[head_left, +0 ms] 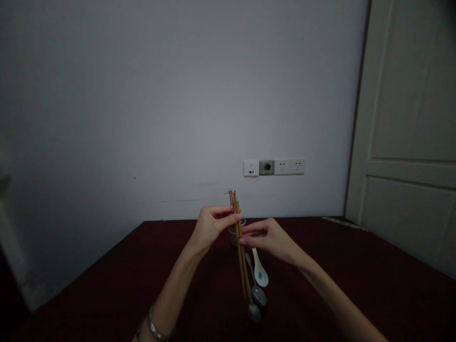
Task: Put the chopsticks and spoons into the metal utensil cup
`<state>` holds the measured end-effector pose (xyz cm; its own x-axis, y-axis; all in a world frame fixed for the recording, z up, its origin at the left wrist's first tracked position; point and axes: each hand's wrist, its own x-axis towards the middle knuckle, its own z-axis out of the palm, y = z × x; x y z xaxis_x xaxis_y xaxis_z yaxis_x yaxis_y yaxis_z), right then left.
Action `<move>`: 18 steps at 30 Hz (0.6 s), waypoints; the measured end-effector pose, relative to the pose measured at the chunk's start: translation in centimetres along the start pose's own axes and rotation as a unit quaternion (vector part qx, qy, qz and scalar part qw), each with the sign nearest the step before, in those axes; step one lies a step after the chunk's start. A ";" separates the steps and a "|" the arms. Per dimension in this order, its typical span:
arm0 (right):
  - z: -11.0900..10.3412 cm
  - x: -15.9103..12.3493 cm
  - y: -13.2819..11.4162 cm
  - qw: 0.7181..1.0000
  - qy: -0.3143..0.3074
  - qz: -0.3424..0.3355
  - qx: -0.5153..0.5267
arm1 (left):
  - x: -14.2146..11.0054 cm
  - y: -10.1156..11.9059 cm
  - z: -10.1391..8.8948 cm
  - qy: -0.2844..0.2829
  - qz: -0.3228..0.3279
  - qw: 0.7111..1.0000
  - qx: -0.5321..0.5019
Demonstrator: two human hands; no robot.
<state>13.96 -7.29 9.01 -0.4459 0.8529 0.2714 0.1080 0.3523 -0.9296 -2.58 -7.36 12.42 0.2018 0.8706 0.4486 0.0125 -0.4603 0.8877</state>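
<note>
A bundle of several wooden chopsticks [242, 266] stands tilted over the table, gripped by both hands. My left hand [216, 225] pinches it near the upper end, thumb in front. Just below, on the other side, my right hand [266, 239] pinches the same bundle between thumb and fingers. Behind the chopsticks and partly hidden by them is a clear container [232, 236]. To the right of the bundle lie a white spoon with a blue mark [261, 276] and a metal spoon [259, 296]. Another metal spoon [254, 313] shows its bowl at the chopsticks' lower end.
The dark red table [171, 294] meets a pale wall [178, 104] at the back. Wall sockets [289, 166] sit above its far edge. At the right is a white panelled door [409, 142], and a thin flat strip [344, 223] lies near the back right corner.
</note>
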 end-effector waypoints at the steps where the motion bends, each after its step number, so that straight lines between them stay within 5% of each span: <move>1: 0.4 0.1 0.2 1.000 0.006 -0.011 -0.009 | 0.1 -0.1 0.0 0.002 -0.001 1.000 -0.001; 5: 1.3 0.4 0.8 0.999 0.018 -0.046 -0.005 | 0.1 -0.3 0.1 0.004 0.001 1.000 0.000; 18: 1.0 0.7 1.3 0.999 -0.013 -0.001 0.047 | 0.4 -1.1 0.0 -0.028 -0.010 1.000 0.004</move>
<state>12.89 -6.60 7.78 -0.4698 0.8414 0.2669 0.0234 0.3141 -0.9491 -2.56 -6.53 11.65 0.2558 0.8689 0.4237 0.0251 -0.4441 0.8956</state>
